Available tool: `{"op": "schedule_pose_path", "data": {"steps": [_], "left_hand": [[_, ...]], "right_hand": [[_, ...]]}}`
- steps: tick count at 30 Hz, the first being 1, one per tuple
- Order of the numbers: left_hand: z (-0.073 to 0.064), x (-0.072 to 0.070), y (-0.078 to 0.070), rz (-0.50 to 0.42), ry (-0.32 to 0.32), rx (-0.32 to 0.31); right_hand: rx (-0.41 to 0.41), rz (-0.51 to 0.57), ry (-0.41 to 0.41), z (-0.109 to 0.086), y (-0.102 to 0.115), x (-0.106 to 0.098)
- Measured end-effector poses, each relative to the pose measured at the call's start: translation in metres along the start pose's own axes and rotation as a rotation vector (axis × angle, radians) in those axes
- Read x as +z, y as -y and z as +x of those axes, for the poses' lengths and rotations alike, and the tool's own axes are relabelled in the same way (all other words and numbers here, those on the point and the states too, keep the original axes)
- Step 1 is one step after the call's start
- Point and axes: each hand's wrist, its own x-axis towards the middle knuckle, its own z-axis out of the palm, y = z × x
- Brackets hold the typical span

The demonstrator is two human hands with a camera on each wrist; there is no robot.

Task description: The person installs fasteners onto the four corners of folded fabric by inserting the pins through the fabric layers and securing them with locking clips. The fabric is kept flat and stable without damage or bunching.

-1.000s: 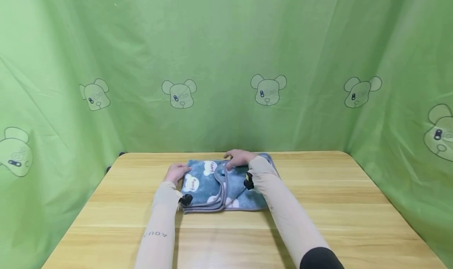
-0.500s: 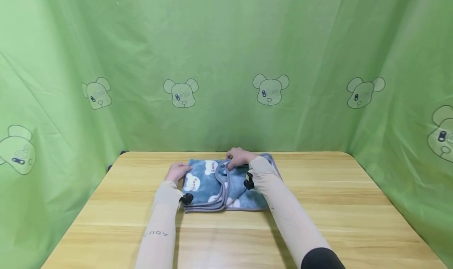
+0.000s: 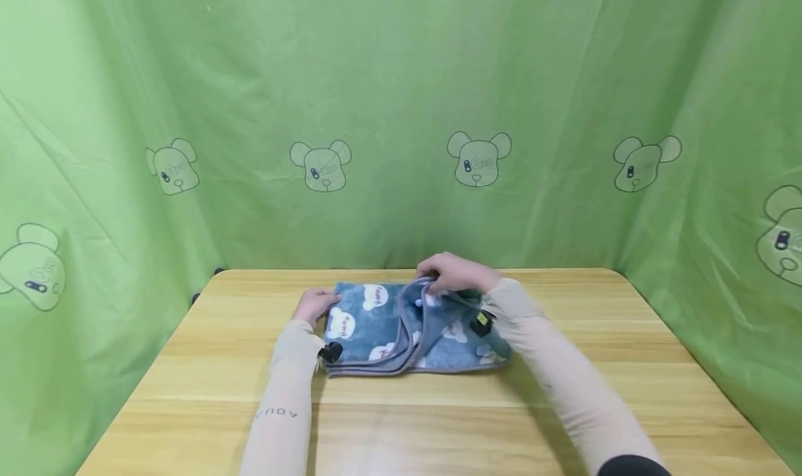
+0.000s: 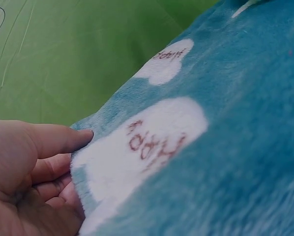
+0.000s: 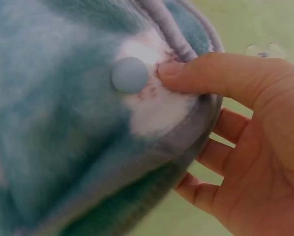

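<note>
A blue-green fleece blanket point(image 3: 370, 330) with grey binding and white printed patches lies folded in layers on the table. At its left edge my left hand point(image 3: 315, 306) pinches the cloth; in the left wrist view the thumb point(image 4: 63, 138) lies on top and the curled fingers sit at or under the edge. My right hand point(image 3: 457, 272) pinches a bound corner at the back, slightly raised. In the right wrist view a round snap button point(image 5: 130, 75) shows beside the right thumb point(image 5: 206, 73), with the other fingers behind the cloth.
The blanket lies on a light wooden table point(image 3: 388, 434), near its back edge. A green curtain point(image 3: 401, 211) printed with bear heads hangs behind and at both sides. A small black camera point(image 3: 331, 352) sits on the left wrist.
My right hand has moved right, drawing the held blanket corner and its bound edges with it. The lower layer on the right now shows more. My left hand stays in place.
</note>
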Motion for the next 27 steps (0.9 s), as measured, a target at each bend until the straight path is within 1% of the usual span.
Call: {"op": "schedule_pose_path", "data": {"steps": [3, 5, 9, 11, 12, 14, 18, 19, 20, 24, 26, 27], "left_hand": [[0.002, 0.001, 0.000, -0.001, 0.003, -0.010], [0.002, 0.001, 0.001, -0.005, 0.011, -0.020], [0.003, 0.000, 0.001, -0.018, 0.018, -0.026], [0.002, -0.001, 0.001, -0.017, 0.017, -0.015], [0.002, -0.001, 0.001, -0.016, 0.017, -0.011], [0.002, -0.002, 0.001, -0.015, 0.018, -0.003], [0.002, 0.000, 0.000, -0.029, 0.024, -0.008], [0.003, 0.000, 0.001, -0.039, 0.030, -0.005], [0.013, 0.000, 0.010, -0.061, 0.051, 0.020], [0.019, 0.000, 0.014, -0.079, 0.058, 0.019], [0.016, 0.000, 0.011, -0.073, 0.049, 0.014], [0.005, 0.000, 0.001, -0.056, 0.030, -0.013]], "right_hand": [[-0.038, -0.021, -0.042, -0.033, 0.004, -0.001], [-0.056, -0.059, -0.078, -0.057, 0.007, 0.004], [-0.078, -0.193, -0.166, -0.103, 0.011, 0.023], [-0.072, -0.270, -0.193, -0.120, 0.011, 0.034], [-0.067, -0.295, -0.192, -0.126, 0.012, 0.039], [-0.043, -0.310, -0.163, -0.138, 0.012, 0.046], [0.014, -0.239, -0.061, -0.155, 0.017, 0.052], [0.022, -0.218, -0.038, -0.159, 0.018, 0.052], [0.025, -0.205, -0.019, -0.161, 0.020, 0.052], [0.029, -0.203, 0.035, -0.168, 0.025, 0.052], [0.030, -0.194, 0.050, -0.170, 0.026, 0.054], [0.035, -0.183, 0.057, -0.170, 0.026, 0.055]]}}
